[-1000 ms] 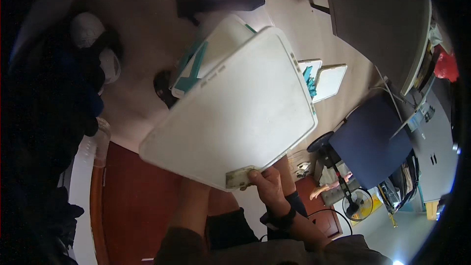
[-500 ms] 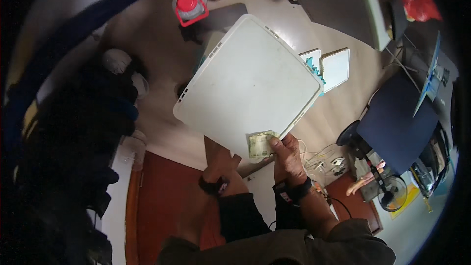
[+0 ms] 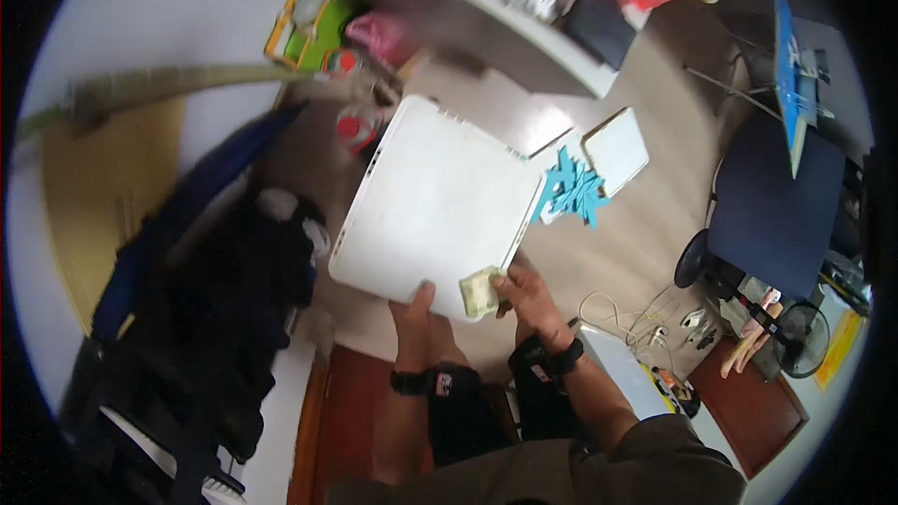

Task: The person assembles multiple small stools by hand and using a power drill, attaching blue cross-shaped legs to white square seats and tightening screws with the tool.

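A large white plastic lid with small slots along its edges is tilted in front of me. My left hand is closed on its near edge, thumb lying on top and fingers hidden underneath. My right hand pinches a folded pale-green banknote over the lid's near right corner. Whether the right fingers also touch the lid, I cannot tell. Just past the lid's right edge lies a heap of teal strips, with a smaller white tray-like panel beside it on the floor.
Jugs with red caps stand beyond the lid's far left corner. A white-topped table is at the back. Dark clothing or bags hang along the left. To the right are a dark blue chair, cables and a small fan.
My left hand has come up from beneath the lid to grip its near edge. The view has shifted, uncovering more of the teal strips. My right hand still holds the banknote.
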A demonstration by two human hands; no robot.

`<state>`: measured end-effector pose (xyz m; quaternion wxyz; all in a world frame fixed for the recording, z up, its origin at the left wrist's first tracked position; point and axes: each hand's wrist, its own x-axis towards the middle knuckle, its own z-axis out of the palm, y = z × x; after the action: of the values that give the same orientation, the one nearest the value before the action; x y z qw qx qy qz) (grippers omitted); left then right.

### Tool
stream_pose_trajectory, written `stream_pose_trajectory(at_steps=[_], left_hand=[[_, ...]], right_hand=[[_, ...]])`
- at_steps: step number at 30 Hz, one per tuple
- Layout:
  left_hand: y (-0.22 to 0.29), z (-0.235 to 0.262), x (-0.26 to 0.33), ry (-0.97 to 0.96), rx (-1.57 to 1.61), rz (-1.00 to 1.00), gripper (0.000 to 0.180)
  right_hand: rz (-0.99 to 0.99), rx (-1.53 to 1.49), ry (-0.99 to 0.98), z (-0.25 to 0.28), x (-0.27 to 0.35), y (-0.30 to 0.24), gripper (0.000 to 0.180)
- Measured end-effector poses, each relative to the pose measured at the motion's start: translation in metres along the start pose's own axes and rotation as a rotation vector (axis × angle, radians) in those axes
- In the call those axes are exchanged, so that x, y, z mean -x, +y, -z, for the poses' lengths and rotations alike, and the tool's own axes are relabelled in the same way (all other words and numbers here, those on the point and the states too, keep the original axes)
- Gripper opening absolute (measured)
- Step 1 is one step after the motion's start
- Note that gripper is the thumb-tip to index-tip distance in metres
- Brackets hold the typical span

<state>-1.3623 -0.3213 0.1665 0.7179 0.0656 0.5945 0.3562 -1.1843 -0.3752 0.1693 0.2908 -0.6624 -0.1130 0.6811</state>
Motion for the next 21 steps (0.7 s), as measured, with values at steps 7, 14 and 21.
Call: stream_pose_trajectory(at_steps=[7, 14, 21], left_hand=[[0.018, -0.029, 0.019, -0.005, 0.001, -0.146, 0.041], [0.015, -0.032, 0.022, 0.138, 0.084, -0.188, 0.043], [0.021, -0.048, 0.047, 0.255, 0.054, -0.108, 0.041]], right_hand=[[0.116, 0.146, -0.007, 0.046, 0.007, -0.056, 0.027], [0.431, -0.149, 0.186, 0.107, -0.036, -0.179, 0.021], [0.705, -0.053, 0.038, 0.101, -0.089, -0.339, 0.013]])
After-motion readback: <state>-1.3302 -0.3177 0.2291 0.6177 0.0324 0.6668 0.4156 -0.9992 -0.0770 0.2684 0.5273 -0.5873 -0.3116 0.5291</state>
